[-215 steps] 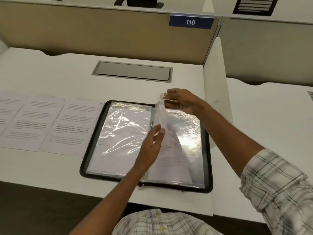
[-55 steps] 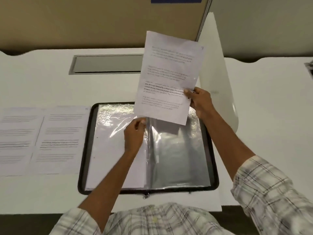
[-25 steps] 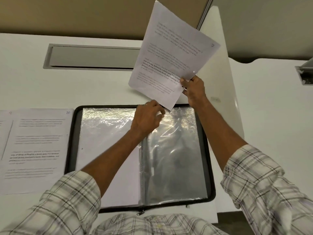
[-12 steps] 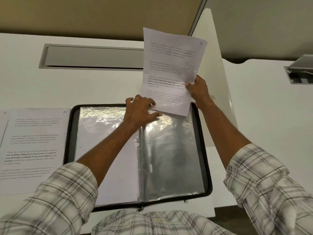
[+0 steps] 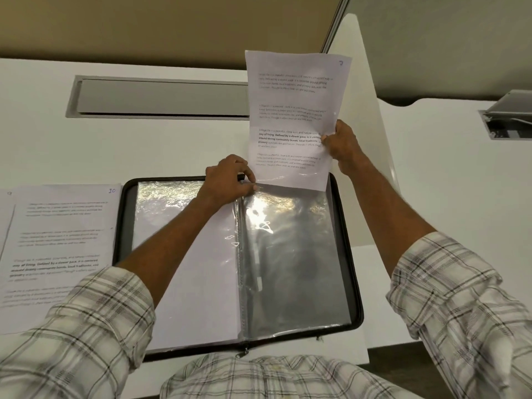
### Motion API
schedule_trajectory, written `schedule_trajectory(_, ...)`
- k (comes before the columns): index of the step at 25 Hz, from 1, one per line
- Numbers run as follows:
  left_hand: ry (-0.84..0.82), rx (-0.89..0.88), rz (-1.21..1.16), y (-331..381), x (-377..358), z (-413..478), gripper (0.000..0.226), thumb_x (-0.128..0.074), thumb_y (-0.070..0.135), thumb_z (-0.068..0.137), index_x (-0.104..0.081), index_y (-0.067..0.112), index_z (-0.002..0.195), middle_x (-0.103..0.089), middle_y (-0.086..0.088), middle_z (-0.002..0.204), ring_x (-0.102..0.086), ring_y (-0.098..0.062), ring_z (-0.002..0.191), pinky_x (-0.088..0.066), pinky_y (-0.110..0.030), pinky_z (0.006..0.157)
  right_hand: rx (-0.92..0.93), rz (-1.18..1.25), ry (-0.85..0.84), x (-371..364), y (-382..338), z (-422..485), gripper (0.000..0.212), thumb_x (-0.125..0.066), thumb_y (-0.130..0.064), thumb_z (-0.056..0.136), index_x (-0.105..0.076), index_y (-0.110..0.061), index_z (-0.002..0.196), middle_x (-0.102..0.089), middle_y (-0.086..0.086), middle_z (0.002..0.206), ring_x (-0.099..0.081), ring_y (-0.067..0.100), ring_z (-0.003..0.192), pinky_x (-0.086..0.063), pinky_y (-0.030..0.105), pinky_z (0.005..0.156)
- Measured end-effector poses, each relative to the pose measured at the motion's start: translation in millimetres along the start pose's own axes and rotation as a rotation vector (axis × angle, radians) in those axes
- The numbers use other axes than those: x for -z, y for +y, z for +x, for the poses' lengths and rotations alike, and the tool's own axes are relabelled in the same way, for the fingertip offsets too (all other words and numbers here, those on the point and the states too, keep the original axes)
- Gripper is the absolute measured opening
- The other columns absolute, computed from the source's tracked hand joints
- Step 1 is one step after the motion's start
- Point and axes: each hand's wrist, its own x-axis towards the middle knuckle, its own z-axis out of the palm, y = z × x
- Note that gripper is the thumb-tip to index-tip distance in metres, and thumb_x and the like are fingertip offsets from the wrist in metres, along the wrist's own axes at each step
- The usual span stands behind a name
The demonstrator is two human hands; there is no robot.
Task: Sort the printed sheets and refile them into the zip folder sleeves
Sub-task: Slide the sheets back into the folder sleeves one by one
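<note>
Sheet (image 5: 293, 119) held upright over folder (image 5: 357, 283) — bottom edge at sleeve (image 5: 290, 254) mouth. Right hand (image 5: 344, 145) fingers pinching its side for steering; left hand (image 5: 227, 180) fingers pinching sleeve top — likely spreading it.

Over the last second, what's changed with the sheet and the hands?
The printed sheet swung from tilted to upright and came down; its bottom edge now meets the opening of the right sleeve, apparently entering it. The left hand stays at that opening, pinching the sleeve's edge. Unchanged: the right hand grips the sheet's right edge, the zip folder lies open, loose sheets beside it.
</note>
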Motion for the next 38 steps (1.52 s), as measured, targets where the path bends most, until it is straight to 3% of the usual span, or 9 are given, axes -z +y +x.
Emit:
schedule_trajectory(6, 0.023, -0.024, -0.141, -12.7, -6.8, 1.6, 0.024, -0.089, 0.046, 0.07, -0.075, 0.04, 0.088, -0.064, 0.007, 0.126, -0.056, -0.016, 0.122, -0.044, -0.052, 0.104, 0.049, -0.078, -0.022, -2.5, 1.2, -1.8, 0.03, -0.055, -0.019, 0.103, -0.055, -0.007, 0.13, -0.063, 0.012, 0.128, -0.061, 0.022, 0.107, -0.052, 0.04, 0.097)
schedule_trajectory(9, -0.002, -0.026, -0.146, -17.0, -9.8, 3.1, 0.057, -0.091, 0.043, 0.068, -0.066, 0.039, 0.119, -0.068, 0.013, 0.12, -0.061, -0.016, 0.117, -0.044, -0.05, 0.104, 0.056, -0.142, -0.017, -4.2, 5.8, 1.8, 0.03, -0.051, -0.023, 0.105, -0.055, -0.006, 0.129, -0.064, 0.013, 0.127, -0.063, 0.028, 0.111, -0.052, 0.045, 0.101)
schedule_trajectory(12, 0.024, -0.024, -0.101, -13.5, -12.3, 3.4, 0.082, -0.094, 0.036, 0.068, -0.054, 0.031, 0.14, -0.058, 0.005, 0.138, -0.05, -0.021, 0.131, -0.037, -0.046, 0.106, 0.031, -0.112, -0.022, -3.4, 8.7, 1.8, 0.033, -0.055, -0.02, 0.103, -0.055, -0.008, 0.133, -0.064, 0.01, 0.127, -0.063, 0.025, 0.109, -0.052, 0.042, 0.099)
schedule_trajectory(17, -0.041, 0.025, -0.194, -9.1, -12.1, 10.8, 0.084, -0.09, 0.056, 0.066, -0.052, 0.032, 0.137, -0.064, 0.003, 0.134, -0.061, -0.017, 0.123, -0.041, -0.05, 0.111, 0.009, -0.103, -0.034, -1.6, 12.0, 5.5, 0.036, -0.057, -0.016, 0.101, -0.055, -0.011, 0.137, -0.065, 0.005, 0.126, -0.063, 0.024, 0.112, -0.053, 0.04, 0.099)
schedule_trajectory(22, 0.143, 0.218, -0.5, -2.0, -10.5, 20.6, 0.071, -0.084, 0.038, 0.085, -0.05, 0.022, 0.145, -0.072, 0.007, 0.097, -0.071, -0.016, 0.099, -0.055, -0.041, 0.098, -0.052, -0.089, -0.047, -2.4, 18.1, 5.6, 0.039, -0.056, -0.007, 0.099, -0.056, -0.008, 0.138, -0.064, 0.007, 0.129, -0.062, 0.024, 0.112, -0.053, 0.039, 0.097)
schedule_trajectory(27, 0.065, 0.242, -0.344, -16.7, -6.2, 16.8, 0.035, -0.088, 0.046, 0.075, -0.076, 0.027, 0.102, -0.073, 0.015, 0.077, -0.072, -0.013, 0.087, -0.056, -0.05, 0.096, -0.042, -0.188, 0.048, -9.9, 23.9, 10.6, 0.029, -0.059, -0.012, 0.097, -0.064, -0.008, 0.126, -0.069, 0.009, 0.122, -0.066, 0.027, 0.108, -0.056, 0.04, 0.095)
schedule_trajectory(30, 0.038, 0.257, -0.271, -14.2, -0.4, 13.9, 0.043, -0.085, 0.066, 0.066, -0.077, 0.028, 0.086, -0.075, 0.015, 0.08, -0.071, -0.01, 0.081, -0.057, -0.051, 0.093, -0.015, -0.206, 0.09, -18.2, 26.3, 8.9, 0.027, -0.06, -0.01, 0.096, -0.066, -0.009, 0.123, -0.071, 0.007, 0.117, -0.066, 0.021, 0.101, -0.054, 0.033, 0.09)
schedule_trajectory(34, 0.034, 0.293, -0.335, -7.6, 8.2, 27.8, 0.061, -0.078, 0.067, 0.079, -0.073, 0.02, 0.117, -0.076, 0.002, 0.107, -0.073, -0.016, 0.096, -0.057, -0.039, 0.095, -0.037, -0.181, 0.098, -20.3, 37.6, 10.1, 0.021, -0.061, -0.01, 0.095, -0.067, -0.009, 0.115, -0.071, 0.009, 0.115, -0.068, 0.027, 0.104, -0.057, 0.042, 0.093)
schedule_trajectory(38, 0.022, 0.321, -0.59, -5.9, 6.9, 41.7, 0.055, -0.082, 0.032, 0.088, -0.063, 0.009, 0.135, -0.073, -0.013, 0.119, -0.075, -0.022, 0.1, -0.062, -0.036, 0.09, -0.1, -0.128, 0.064, -15.7, 42.6, 1.8, 0.012, -0.059, -0.007, 0.095, -0.064, -0.013, 0.105, -0.068, 0.007, 0.107, -0.065, 0.025, 0.096, -0.054, 0.037, 0.083)
